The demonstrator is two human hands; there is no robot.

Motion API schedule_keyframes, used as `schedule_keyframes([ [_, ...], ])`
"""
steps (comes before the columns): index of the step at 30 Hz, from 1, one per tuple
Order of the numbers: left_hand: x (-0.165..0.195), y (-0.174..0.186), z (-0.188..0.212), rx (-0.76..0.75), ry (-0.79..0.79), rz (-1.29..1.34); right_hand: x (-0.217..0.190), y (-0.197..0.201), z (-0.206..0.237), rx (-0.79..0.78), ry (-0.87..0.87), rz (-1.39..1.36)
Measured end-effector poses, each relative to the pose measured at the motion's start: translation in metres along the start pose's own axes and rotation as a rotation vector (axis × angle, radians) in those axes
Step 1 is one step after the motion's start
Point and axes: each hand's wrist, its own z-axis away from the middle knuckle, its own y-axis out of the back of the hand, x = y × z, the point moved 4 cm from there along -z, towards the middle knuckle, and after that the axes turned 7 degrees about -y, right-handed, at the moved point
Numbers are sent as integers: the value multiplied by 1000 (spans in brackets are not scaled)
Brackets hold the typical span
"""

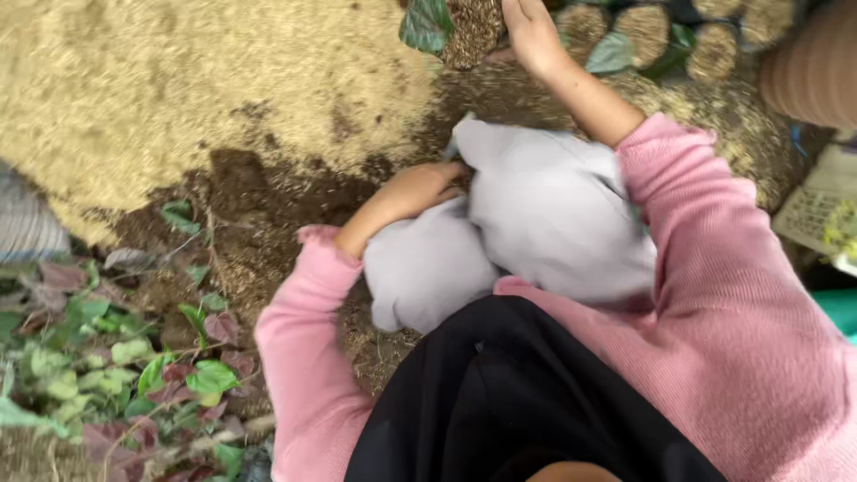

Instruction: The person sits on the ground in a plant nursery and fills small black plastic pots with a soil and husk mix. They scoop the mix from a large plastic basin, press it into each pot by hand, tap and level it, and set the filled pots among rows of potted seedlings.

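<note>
My right hand (533, 34) reaches far out in front of me, arm almost straight, pink sleeve (714, 268) pushed up a bit. It rests on the side of a small round pot of husk mix (471, 31) with a green leaf plant (427, 22) in it. My fingers curl around the pot's edge, so I think they are holding it, but the tips are hidden behind it and I cannot tell how tight. The pot sits at the top of the view, next to more round pots (643, 27) lined up in a row, close enough for me to reach.

My left hand (424, 187) is bent in near my knees (536, 214), which are in grey trousers because I am crouching low. The fingers are loosely curled and hold nothing; they rest by my knee to keep me steady.

A big pile of yellow husk (178, 89) lies on the left, with dark soil (259, 205) at its foot. Green and red leaf cuttings (116, 375) lie on the ground by my left side.
</note>
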Motion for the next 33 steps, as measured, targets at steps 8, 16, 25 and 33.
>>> schedule_keyframes([
  [8,1,-3,45,19,351,121,20,170,92,293,36,-105],
  [16,7,-8,30,-160,667,203,87,325,247,581,-4,-411],
  [25,-19,20,-47,-499,610,-479,197,385,288,746,-4,-673],
  [33,29,-5,-161,-301,244,-341,205,401,236,1025,-32,-968],
])
